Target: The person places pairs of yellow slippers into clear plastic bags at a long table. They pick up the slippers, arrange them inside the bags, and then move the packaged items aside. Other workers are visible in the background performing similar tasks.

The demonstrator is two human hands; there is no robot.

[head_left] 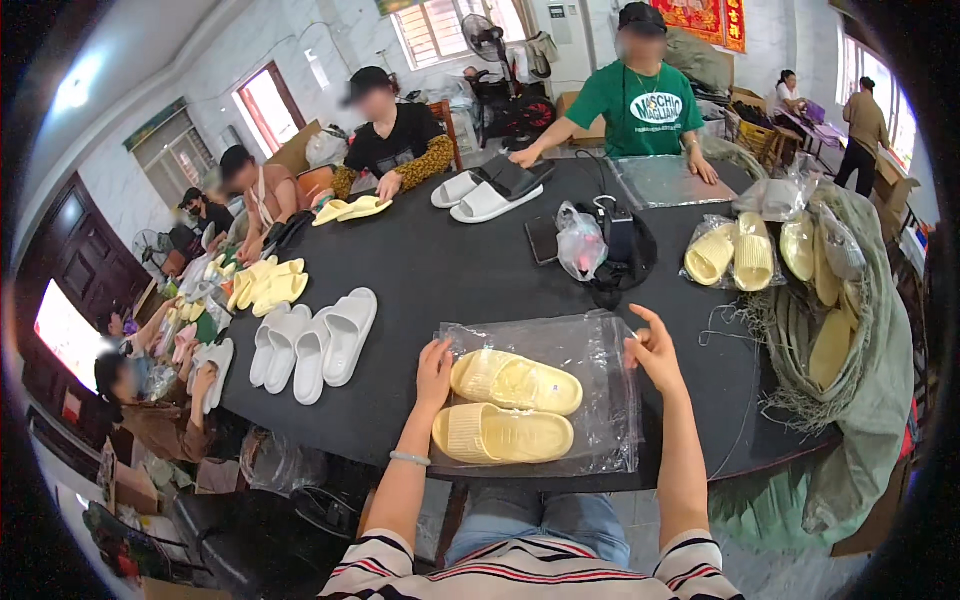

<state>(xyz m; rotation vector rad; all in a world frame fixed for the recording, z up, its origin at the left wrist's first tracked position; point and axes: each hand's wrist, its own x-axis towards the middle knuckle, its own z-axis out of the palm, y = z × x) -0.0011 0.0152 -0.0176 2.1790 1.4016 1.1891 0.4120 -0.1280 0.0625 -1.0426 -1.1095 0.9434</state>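
Observation:
A pair of pale yellow slide sandals [512,405] lies side by side on a clear plastic bag [598,350] at the near edge of the black round table [450,270]. My left hand [434,368] rests flat on the bag's left edge, touching the upper sandal's end. Over the bag's right corner my right hand [656,350] hovers, fingers spread, the fingertips pinching or touching the plastic there; which of the two I cannot tell.
White slide sandals [320,345] lie to the left, more yellow ones [268,285] beyond. A grey-green sack [860,370] with yellow sandals sits at right, bagged pairs [735,255] near it. Black bag and a phone [545,240] mid-table. Several people sit around.

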